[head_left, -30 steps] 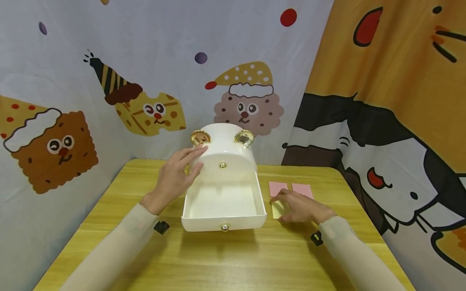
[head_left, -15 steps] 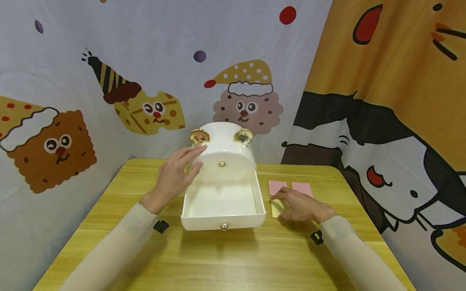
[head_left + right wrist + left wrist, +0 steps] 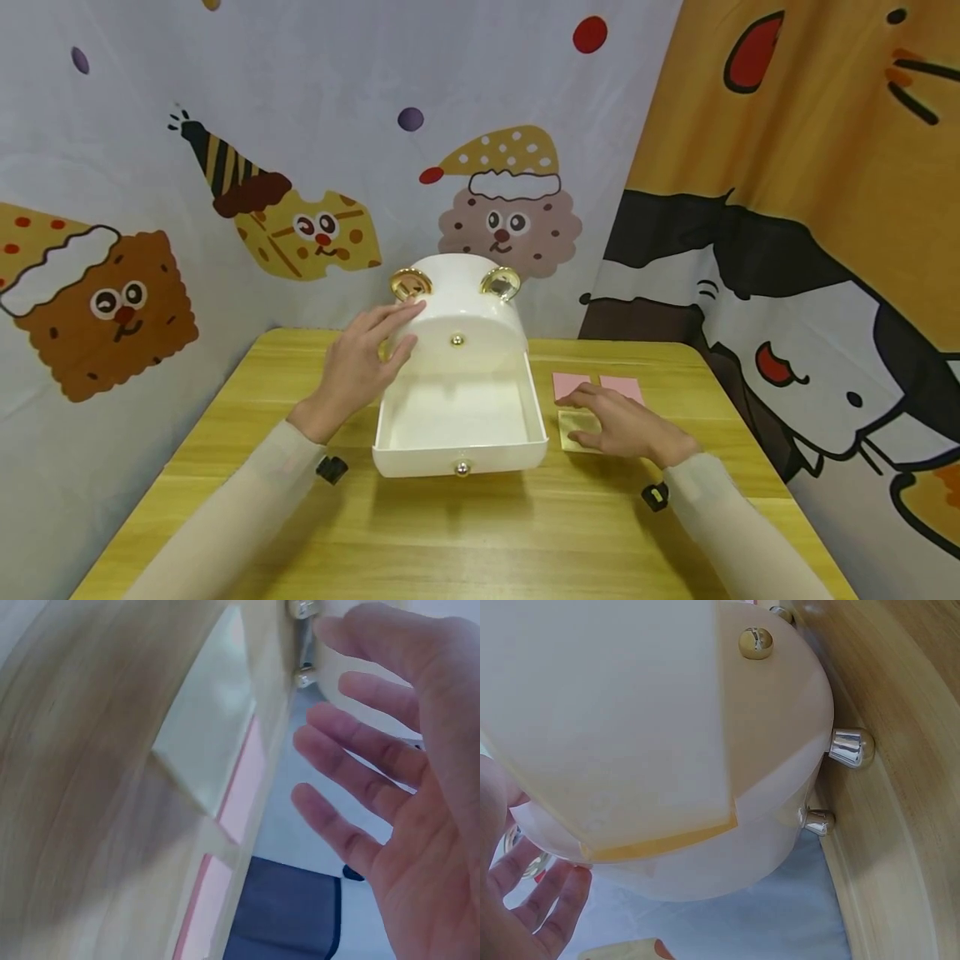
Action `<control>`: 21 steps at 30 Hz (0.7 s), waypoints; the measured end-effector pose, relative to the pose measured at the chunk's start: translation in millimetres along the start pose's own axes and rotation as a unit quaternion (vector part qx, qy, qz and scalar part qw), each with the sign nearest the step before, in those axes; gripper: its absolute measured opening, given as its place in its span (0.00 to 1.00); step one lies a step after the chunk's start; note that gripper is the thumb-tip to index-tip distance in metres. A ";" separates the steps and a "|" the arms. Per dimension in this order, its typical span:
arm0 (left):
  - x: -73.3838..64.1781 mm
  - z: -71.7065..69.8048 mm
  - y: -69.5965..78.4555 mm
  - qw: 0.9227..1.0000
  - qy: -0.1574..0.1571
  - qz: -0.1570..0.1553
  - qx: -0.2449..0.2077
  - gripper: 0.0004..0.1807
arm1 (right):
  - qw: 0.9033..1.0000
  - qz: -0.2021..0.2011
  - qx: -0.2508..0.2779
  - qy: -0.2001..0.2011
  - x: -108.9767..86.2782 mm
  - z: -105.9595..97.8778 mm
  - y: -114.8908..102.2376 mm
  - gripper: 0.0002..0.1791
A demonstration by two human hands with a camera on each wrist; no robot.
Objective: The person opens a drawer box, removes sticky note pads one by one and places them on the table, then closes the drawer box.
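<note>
Cartoon-print cloth backdrops, cookie characters on the left and back, orange cat print on the right, close in a wooden counter. White rounded storage box with two gold ear-shaped rings on top sits at counter centre, toward the back. Its bottom drawer is pulled out toward the person, looks empty inside, small gold knob on the front. Left hand rests flat against the box's left side, fingers straight and relaxed, gripping nothing; the left wrist view shows the fingers spread by the box's curved white wall and its gold knobs. Right hand lies on the counter just right of the drawer, fingers extended and loose, not pinching anything, fingertips over the yellow sticky note. Two pink sticky notes lie side by side just behind the yellow one. The right wrist view shows an open palm above the yellow note and the pink notes, blurred. Both arms wear light sleeves.
</note>
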State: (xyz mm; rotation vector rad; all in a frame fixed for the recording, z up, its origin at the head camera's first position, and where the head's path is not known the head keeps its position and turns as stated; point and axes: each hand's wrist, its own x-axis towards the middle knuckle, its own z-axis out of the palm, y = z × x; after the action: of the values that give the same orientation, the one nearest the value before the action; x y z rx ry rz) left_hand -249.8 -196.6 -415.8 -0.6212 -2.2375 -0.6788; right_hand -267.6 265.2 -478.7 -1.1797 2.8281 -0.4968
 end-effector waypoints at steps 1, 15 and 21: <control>0.0 0.3 -0.1 1.000 0.000 -0.001 0.000 0.29 | 1.000 -0.002 -0.001 0.005 -0.1 -1.1 -1.8 0.27; 0.0 1.3 0.4 1.000 0.008 -0.003 0.002 0.29 | 0.992 -0.052 -0.031 0.108 -10.2 -17.2 -40.4 0.14; -0.1 2.1 -0.8 1.000 0.009 -0.003 0.004 0.29 | 0.982 -0.108 -0.035 0.154 -15.0 -24.7 -55.7 0.12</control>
State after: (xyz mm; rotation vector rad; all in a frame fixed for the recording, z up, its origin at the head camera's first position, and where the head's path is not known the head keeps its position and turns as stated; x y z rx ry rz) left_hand -251.2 -195.9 -417.4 -0.6034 -2.2246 -0.6757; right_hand -222.6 245.8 -439.7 -1.5603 3.0049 -0.6468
